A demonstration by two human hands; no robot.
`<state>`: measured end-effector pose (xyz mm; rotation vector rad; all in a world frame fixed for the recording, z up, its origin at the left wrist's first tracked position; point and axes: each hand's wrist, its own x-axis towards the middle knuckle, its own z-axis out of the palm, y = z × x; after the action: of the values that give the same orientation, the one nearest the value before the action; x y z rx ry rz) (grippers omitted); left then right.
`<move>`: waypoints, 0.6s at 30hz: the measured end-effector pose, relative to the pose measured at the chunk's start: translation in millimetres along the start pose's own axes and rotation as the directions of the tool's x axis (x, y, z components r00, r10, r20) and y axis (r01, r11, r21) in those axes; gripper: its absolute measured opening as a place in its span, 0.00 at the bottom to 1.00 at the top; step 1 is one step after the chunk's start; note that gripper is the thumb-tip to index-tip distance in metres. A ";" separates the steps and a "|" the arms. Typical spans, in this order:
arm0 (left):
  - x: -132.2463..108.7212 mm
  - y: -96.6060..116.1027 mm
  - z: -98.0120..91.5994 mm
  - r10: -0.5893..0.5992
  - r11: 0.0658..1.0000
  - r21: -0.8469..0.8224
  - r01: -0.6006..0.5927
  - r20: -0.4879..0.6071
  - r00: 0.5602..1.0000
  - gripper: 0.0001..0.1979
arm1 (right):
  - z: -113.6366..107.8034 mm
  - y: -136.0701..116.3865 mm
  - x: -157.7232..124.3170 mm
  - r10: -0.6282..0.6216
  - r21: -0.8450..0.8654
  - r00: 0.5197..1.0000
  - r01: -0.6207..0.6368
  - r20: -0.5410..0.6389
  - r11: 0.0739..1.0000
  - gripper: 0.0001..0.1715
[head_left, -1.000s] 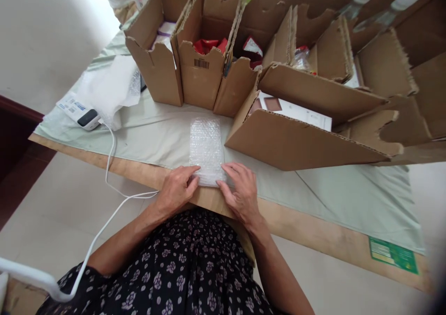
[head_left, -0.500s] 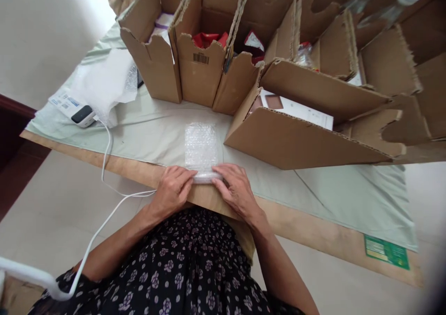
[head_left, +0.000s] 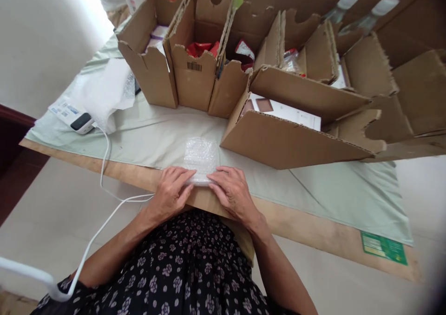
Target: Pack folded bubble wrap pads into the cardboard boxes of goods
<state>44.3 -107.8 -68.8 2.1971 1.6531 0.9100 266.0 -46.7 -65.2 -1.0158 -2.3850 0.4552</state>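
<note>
Fingers (head_left: pixel 219 179) of 2 bare hands pinch the near edge of a piece of bubble wrap (head_left: pixel 200 154) at the front of a desk (head_left: pixel 296 215). The left hand (head_left: pixel 171 189) grips 1 corner, the right hand (head_left: pixel 234 192) the other, while the rest of the wrap lies flat beyond them on a pale green cloth (head_left: pixel 158 136). Just beyond, a white carton (head_left: pixel 292 115) leans inside the nearest cardboard bin (head_left: pixel 289 143); 2 white-capped bottles (head_left: pixel 349 0) rise behind. Far left, a black-and-white device (head_left: pixel 82 122) trails a white cable (head_left: pixel 103 166) near loose white packing sheets (head_left: pixel 104 82).
</note>
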 end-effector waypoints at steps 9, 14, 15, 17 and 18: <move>39.0 -26.7 14.3 -0.215 0.976 -0.005 0.216 -0.135 0.967 0.15 | 18.2 -5.4 16.6 -0.001 -0.225 1.000 0.007 0.024 0.974 0.19; 15.1 0.6 6.4 -0.571 0.702 -0.596 0.389 -0.145 0.808 0.25 | 20.2 -0.4 21.7 0.189 0.026 0.980 -0.187 -0.069 0.982 0.16; 9.5 7.6 5.7 -0.626 0.563 -0.714 0.417 -0.038 0.779 0.26 | 17.5 -4.4 17.7 0.226 0.107 0.969 -0.215 -0.098 0.971 0.16; 2.7 20.3 6.8 -0.614 0.281 -0.849 0.447 0.199 0.764 0.27 | 11.8 -16.8 6.6 0.294 0.258 0.950 -0.259 -0.104 0.931 0.17; 1.8 25.5 8.4 -0.568 0.176 -0.872 0.457 0.289 0.771 0.27 | 9.4 -23.9 0.5 0.315 0.314 0.946 -0.277 -0.076 0.908 0.17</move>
<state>69.6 -113.1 -61.0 0.7095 1.2173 1.2750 246.7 -63.3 -61.2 -1.2273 -1.9783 0.8126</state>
